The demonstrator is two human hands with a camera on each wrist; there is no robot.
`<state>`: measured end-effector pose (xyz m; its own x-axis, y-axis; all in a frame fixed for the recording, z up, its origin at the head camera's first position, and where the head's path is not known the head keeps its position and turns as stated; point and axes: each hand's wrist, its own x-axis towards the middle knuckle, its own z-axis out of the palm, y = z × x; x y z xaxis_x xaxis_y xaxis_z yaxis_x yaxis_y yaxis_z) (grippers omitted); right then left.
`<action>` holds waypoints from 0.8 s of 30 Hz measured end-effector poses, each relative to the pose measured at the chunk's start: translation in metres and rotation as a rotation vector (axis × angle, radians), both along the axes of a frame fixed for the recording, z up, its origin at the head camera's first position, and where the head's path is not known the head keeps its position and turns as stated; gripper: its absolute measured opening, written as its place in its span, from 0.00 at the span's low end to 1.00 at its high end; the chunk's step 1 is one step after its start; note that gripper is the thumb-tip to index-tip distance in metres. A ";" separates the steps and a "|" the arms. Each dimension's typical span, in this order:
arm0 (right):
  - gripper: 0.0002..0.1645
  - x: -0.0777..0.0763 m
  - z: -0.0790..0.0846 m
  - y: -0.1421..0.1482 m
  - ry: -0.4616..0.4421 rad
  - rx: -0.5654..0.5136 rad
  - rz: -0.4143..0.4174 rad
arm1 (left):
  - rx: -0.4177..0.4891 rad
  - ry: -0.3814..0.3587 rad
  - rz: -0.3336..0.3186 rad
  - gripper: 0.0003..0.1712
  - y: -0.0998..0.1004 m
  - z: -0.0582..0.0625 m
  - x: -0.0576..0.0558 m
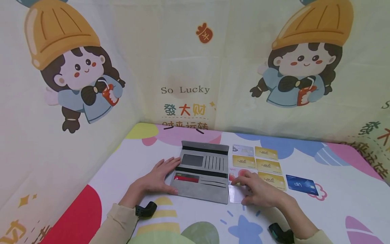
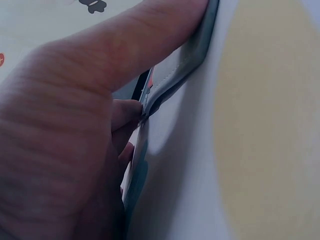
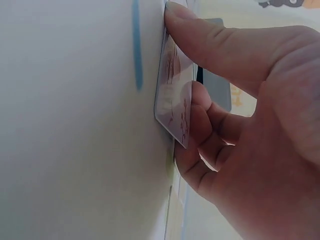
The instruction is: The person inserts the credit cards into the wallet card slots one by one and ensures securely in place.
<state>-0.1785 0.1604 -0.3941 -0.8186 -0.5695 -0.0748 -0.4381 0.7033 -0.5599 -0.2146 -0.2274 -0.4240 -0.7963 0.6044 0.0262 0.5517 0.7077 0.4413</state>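
A grey card wallet (image 1: pixel 210 196) lies unfolded on the table, with a red and dark card (image 1: pixel 187 179) in one of its slots. My left hand (image 1: pixel 156 176) rests along the wallet's left edge, fingers spread and thumb on the lower left corner. To the right of the wallet, my right hand (image 1: pixel 262 191) pinches a pale card (image 3: pixel 172 100) with a branch print between thumb and fingers. That card lies low, close to the table; its far part is hidden by the fingers. Just above it is a white and red card (image 1: pixel 234 173), partly covered by the hand.
Several gold cards (image 1: pixel 268 167) and a silvery card (image 1: pixel 242 150) lie in two columns right of the wallet. A blue card (image 1: pixel 301 184) lies farther right, slightly askew. Behind the table hangs a printed cloth (image 1: pixel 237 67).
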 end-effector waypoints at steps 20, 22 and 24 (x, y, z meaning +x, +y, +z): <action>0.31 -0.002 0.002 0.007 -0.022 -0.034 0.015 | 0.000 0.005 -0.006 0.61 0.000 0.000 0.000; 0.30 -0.002 0.003 0.007 -0.019 -0.040 0.016 | 0.000 0.005 -0.004 0.61 0.000 0.000 0.000; 0.29 -0.002 0.003 0.008 -0.016 -0.040 0.014 | 0.001 0.004 -0.003 0.61 0.000 -0.001 0.000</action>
<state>-0.1802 0.1683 -0.3912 -0.8092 -0.5840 -0.0648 -0.4389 0.6740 -0.5942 -0.2144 -0.2278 -0.4245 -0.7943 0.6067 0.0300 0.5556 0.7057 0.4396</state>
